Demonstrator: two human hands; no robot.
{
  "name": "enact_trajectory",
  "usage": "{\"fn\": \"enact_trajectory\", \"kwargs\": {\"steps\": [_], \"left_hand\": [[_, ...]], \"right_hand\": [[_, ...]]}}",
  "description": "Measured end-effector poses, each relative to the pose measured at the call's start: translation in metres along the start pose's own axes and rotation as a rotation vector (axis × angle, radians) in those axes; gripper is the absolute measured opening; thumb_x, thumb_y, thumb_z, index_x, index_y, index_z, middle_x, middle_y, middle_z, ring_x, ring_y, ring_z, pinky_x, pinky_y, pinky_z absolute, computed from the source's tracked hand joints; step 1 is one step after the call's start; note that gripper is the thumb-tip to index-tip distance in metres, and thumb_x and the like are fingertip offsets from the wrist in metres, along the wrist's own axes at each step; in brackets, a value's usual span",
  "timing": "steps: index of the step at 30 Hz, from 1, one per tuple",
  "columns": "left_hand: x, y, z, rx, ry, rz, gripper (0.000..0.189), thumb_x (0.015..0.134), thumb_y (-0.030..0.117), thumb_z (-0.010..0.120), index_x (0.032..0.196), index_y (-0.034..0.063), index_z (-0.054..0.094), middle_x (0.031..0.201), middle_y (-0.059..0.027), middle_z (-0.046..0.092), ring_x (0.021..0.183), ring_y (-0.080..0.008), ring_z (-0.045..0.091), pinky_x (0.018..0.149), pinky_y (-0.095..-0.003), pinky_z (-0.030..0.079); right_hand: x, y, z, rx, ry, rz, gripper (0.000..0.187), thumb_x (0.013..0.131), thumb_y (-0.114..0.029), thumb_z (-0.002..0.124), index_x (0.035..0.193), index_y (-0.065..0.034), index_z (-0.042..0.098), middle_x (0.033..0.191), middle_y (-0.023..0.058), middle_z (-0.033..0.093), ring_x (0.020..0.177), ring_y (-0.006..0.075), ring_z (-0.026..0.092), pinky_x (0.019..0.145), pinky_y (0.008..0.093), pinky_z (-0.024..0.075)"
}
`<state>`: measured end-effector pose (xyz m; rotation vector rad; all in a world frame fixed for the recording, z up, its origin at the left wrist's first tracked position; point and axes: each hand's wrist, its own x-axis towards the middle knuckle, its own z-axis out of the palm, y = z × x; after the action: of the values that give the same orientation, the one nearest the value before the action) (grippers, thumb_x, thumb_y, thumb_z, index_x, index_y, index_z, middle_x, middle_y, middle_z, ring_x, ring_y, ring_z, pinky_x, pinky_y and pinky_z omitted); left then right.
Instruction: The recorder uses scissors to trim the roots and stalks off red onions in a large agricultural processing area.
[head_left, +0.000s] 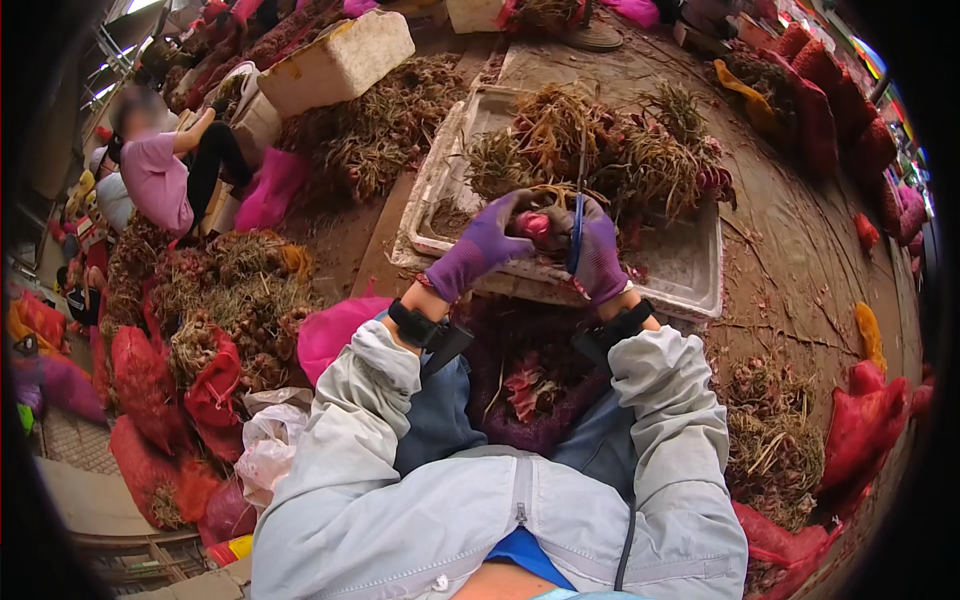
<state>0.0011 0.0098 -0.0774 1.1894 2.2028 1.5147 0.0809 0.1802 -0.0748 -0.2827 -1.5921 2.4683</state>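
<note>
My left hand (491, 244), in a purple work glove, is closed around a reddish shallot bulb (533, 225) at the middle of the view. Close on its right, my gloved right hand (598, 247) holds scissors with a blue handle (576, 234), the blades pointing away from me. Both hands are over the near part of a white foam box lid (675, 289). Bunches of shallots with dried leaves (562, 135) lie heaped on it behind my hands. A dark purple mesh bag (559, 416) with loose peelings sits between my knees.
At the left, a person in a pink shirt (157, 176) sits near a white foam box (337, 64). Dried shallot heaps (247, 285) and red mesh sacks (146, 382) are on my left. Another heap (772, 435) and a red sack (862, 435) stand at my right.
</note>
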Motion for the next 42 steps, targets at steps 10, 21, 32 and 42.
{"fn": "enact_trajectory", "kwargs": {"steps": [10,21,32,42], "left_hand": [[0.003,0.011,0.006,-0.472,0.1,-0.279,0.034,0.082,0.014,0.074,0.11,0.0023,0.056,0.093,-0.0017,0.063,0.08,-0.0069,0.058,0.07,-0.0214,0.049],[-0.005,0.005,-0.032,-0.173,0.227,-0.201,0.051,0.078,0.011,0.075,0.124,0.0068,0.053,0.096,-0.004,0.061,0.083,-0.0083,0.058,0.075,-0.0228,0.05],[-0.007,0.034,0.012,-0.036,0.178,-0.069,0.067,0.075,0.02,0.079,0.132,0.0032,0.047,0.105,-0.0107,0.063,0.096,-0.0146,0.061,0.083,-0.0282,0.05],[-0.003,0.013,0.007,-0.721,-0.044,-0.153,0.055,0.086,0.022,0.069,0.131,0.0005,0.047,0.112,-0.0119,0.062,0.098,-0.0159,0.061,0.088,-0.0242,0.049]], "right_hand": [[-0.002,-0.002,0.005,-0.091,0.052,-0.132,0.02,0.087,-0.01,0.067,0.103,-0.0034,0.056,0.078,-0.0009,0.056,0.064,0.007,0.055,0.055,0.0203,0.0488],[0.002,-0.027,-0.03,-0.897,0.363,-0.415,0.036,0.087,-0.023,0.069,0.109,-0.0013,0.052,0.081,0.004,0.064,0.068,0.0121,0.058,0.061,0.0295,0.0477],[-0.003,0.013,0.002,-0.298,0.101,-0.132,0.033,0.082,-0.026,0.072,0.097,-0.0016,0.056,0.074,0.0013,0.057,0.059,0.0103,0.05,0.053,0.0271,0.0428],[0.005,0.005,-0.011,-0.426,0.084,-0.229,0.029,0.079,-0.011,0.069,0.104,-0.0011,0.058,0.075,0.0012,0.057,0.068,0.0081,0.054,0.061,0.023,0.0451]]}}
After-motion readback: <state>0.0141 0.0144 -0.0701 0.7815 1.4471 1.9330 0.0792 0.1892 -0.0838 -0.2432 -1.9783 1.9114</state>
